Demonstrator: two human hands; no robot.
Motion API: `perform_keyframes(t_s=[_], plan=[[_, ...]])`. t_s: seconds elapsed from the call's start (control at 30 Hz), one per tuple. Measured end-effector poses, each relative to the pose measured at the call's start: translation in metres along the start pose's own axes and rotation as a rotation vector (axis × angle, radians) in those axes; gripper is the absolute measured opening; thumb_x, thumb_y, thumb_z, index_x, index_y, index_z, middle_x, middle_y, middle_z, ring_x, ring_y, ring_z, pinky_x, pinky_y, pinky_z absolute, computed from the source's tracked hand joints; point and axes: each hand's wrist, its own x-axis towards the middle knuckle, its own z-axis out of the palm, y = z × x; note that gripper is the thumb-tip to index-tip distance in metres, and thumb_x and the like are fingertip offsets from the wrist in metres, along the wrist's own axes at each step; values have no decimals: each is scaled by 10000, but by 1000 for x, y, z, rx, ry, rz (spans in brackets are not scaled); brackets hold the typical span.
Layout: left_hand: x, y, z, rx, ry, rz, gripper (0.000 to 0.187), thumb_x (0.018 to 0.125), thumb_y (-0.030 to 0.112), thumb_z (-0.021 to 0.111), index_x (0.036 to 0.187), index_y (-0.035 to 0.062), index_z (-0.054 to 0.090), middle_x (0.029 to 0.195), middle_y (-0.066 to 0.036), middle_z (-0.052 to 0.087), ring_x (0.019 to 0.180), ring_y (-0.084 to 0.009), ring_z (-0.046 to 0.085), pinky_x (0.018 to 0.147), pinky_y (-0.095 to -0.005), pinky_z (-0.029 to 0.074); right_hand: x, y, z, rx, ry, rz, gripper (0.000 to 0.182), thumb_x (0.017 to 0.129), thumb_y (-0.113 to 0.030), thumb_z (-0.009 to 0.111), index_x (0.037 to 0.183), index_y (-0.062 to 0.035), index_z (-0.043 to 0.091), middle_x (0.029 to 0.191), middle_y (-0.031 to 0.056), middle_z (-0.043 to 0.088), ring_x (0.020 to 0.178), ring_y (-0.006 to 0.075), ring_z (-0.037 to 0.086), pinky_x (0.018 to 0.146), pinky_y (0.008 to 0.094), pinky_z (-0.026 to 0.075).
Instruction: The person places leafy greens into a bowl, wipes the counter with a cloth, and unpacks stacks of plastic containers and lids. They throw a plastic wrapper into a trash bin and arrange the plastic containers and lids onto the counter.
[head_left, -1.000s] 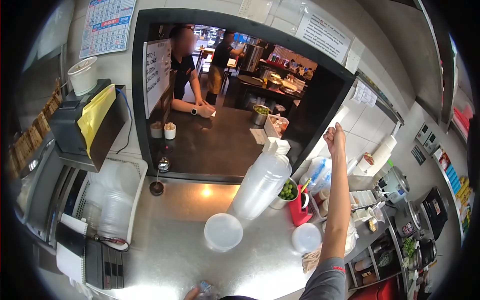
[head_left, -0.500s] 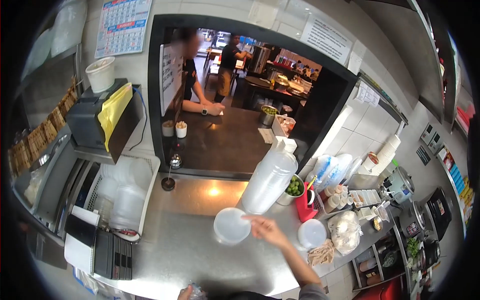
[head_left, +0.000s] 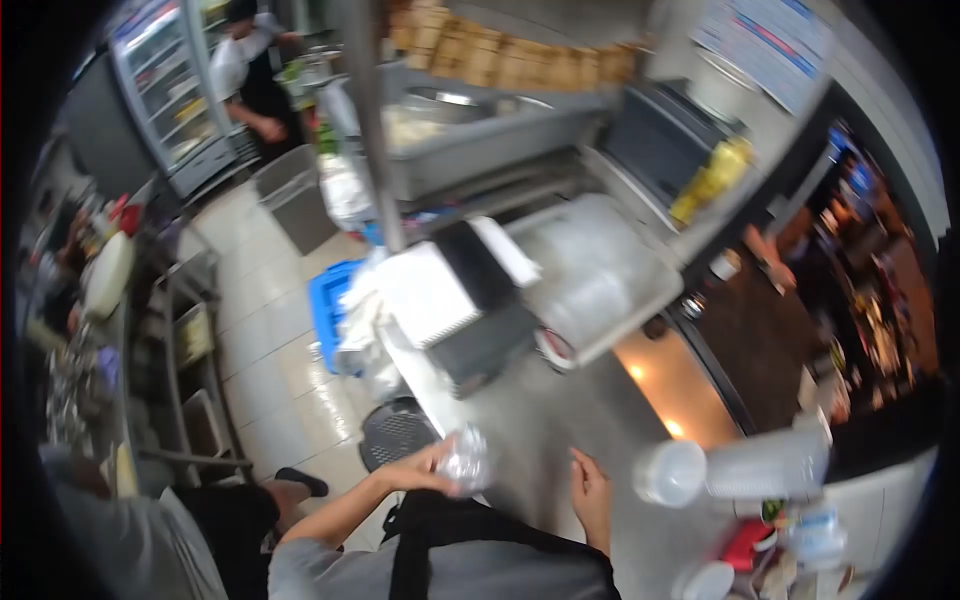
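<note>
My left hand (head_left: 425,469) is closed around a clear, shiny plastic item (head_left: 467,462), held over the near edge of the steel counter (head_left: 560,420). Blur hides whether this is a cup, lids or a bag. My right hand (head_left: 592,490) hovers above the counter with fingers loosely bent and apart, nothing in it. To its right, not touching it, stands a round translucent tub (head_left: 671,472). Beside that tub lies a long stack of translucent containers (head_left: 765,465).
Black organizers (head_left: 480,350) and a white basket of plastic containers (head_left: 600,285) stand along the counter. A co-worker (head_left: 260,85) is near a glass-door fridge (head_left: 170,95); another person (head_left: 140,520) is close on my left. A grey bin (head_left: 297,195) stands on the floor.
My view has swung left, bringing the aisle and fridge into sight. My right hand has drawn back from the round tub. The clear plastic item in my left hand now shows more fully.
</note>
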Motion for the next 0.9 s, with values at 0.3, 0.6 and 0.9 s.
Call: perform_keyframes(t_s=[0.3,0.6,0.9], plan=[[-102,79,-151,843,1898,1048,842,728,60,707,1359,33,150,1263,-155,380,1068,-253,465,867,-345,442,47,8,111,-514,-77,-128,591,793,-162,576,1325,-72,336,1349,231,272,1231,389,279,1002,514,208],[-96,153,-208,1162,1993,941,1016,581,362,823,1323,16,221,1250,-172,313,1142,-323,376,957,-427,332,104,-25,142,-214,206,-272,281,776,-82,542,999,55,441,1112,249,361,1061,401,344,918,501,251],[-117,49,-245,449,1932,529,845,708,168,729,1343,7,195,1315,-183,278,1224,-300,303,1031,-394,231,85,24,198,-405,-98,-304,352,795,-97,515,1110,51,467,1208,277,375,1158,449,278,964,583,166]])
